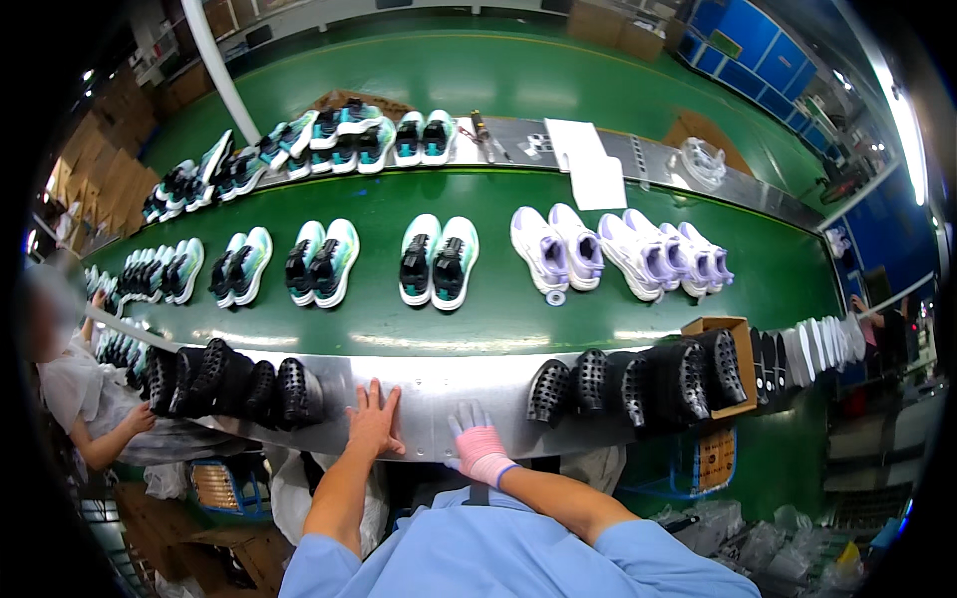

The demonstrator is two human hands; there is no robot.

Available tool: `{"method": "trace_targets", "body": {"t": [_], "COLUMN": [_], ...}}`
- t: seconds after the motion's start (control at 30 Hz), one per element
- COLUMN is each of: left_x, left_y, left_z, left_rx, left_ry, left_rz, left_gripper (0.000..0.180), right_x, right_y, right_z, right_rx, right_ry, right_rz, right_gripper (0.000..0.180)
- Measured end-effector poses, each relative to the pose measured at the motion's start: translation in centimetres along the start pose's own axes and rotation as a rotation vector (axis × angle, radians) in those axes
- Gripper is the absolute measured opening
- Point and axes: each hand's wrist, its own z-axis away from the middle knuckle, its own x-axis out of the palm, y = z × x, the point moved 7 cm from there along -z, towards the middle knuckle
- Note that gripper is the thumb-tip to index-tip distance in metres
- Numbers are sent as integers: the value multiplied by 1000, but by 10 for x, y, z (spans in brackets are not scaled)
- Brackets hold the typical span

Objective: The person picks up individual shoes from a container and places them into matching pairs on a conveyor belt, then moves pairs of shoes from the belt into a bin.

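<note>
**Both hands flat on the steel ledge, holding nothing**

I see my left hand [375,421] bare, fingers spread, palm down on the metal ledge [419,394] that runs along the near side of the belt; it grasps nothing. My right hand [477,446], in a pink and white glove, lies flat on the same ledge just beside it, also released and empty.

To my left on the ledge stands a row of black perforated soles [234,381], the nearest one close to my left hand. To my right stands a second row of black soles [638,379], reaching into a cardboard box [740,349].

Beyond the ledge, the green conveyor belt [498,309] carries pairs of teal-and-white shoes [439,261] and white-and-lilac shoes [558,249]. At far left another person's arm [115,434] reaches toward the ledge.
</note>
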Motion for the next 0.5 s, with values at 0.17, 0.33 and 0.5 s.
{"method": "trace_targets", "body": {"t": [0.17,0.33,0.5], "left_x": [-1,0,-2], "left_y": [-3,-3,-2], "left_z": [4,5,5], "left_rx": [-12,-33,-18], "left_ry": [0,-10,2], "left_rz": [6,9,16], "left_gripper": [139,139,139], "right_x": [-3,4,-1], "right_y": [-4,-2,-6], "right_z": [-2,-2,-2], "right_rx": [6,0,6], "right_ry": [-23,-43,-59], "right_rz": [20,46,61], "right_gripper": [97,98,98]}}
